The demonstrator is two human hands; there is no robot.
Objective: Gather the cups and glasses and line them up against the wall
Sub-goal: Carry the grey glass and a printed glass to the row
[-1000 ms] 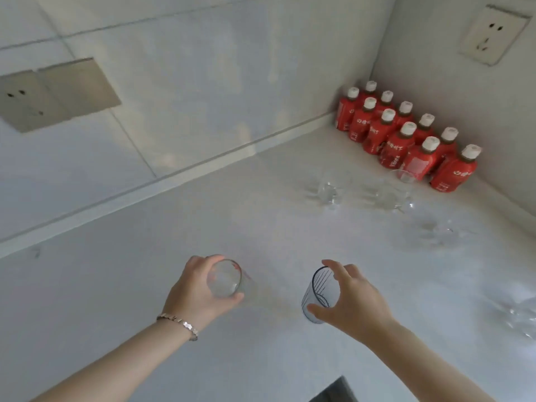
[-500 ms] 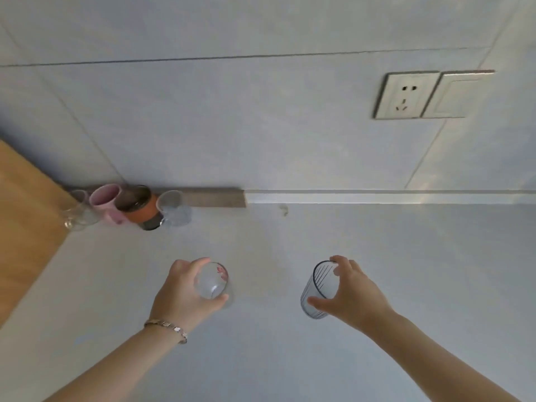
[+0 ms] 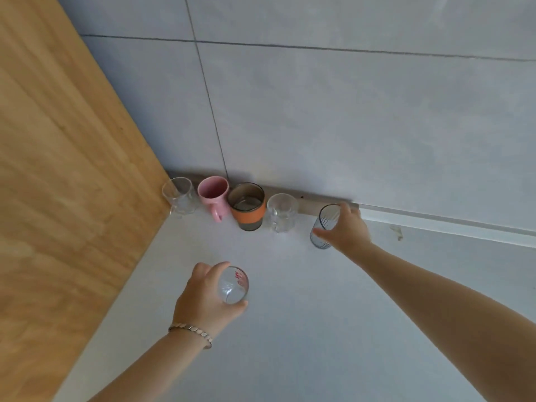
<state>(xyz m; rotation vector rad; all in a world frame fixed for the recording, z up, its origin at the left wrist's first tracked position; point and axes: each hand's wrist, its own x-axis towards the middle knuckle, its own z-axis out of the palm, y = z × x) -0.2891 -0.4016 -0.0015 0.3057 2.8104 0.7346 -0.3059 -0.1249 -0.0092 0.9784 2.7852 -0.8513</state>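
Observation:
A row stands against the tiled wall (image 3: 348, 126): a clear glass mug (image 3: 179, 197), a pink mug (image 3: 214, 195), a dark glass with an orange sleeve (image 3: 247, 206) and another clear glass mug (image 3: 282, 211). My right hand (image 3: 346, 227) grips a blue-tinted striped glass (image 3: 324, 224) just right of that row, close to the wall. Nearer to me, my left hand (image 3: 203, 297) holds a clear glass with a red print (image 3: 233, 285) above the counter, apart from the row.
A wooden panel (image 3: 58, 198) closes off the left side, meeting the wall at the corner. The pale counter (image 3: 290, 343) stretches right and toward me. A white ledge strip (image 3: 449, 221) runs along the wall's foot.
The view swung left toward the corner row. My right hand has carried the striped glass forward to the wall beside the row; my left hand still holds its glass farther back.

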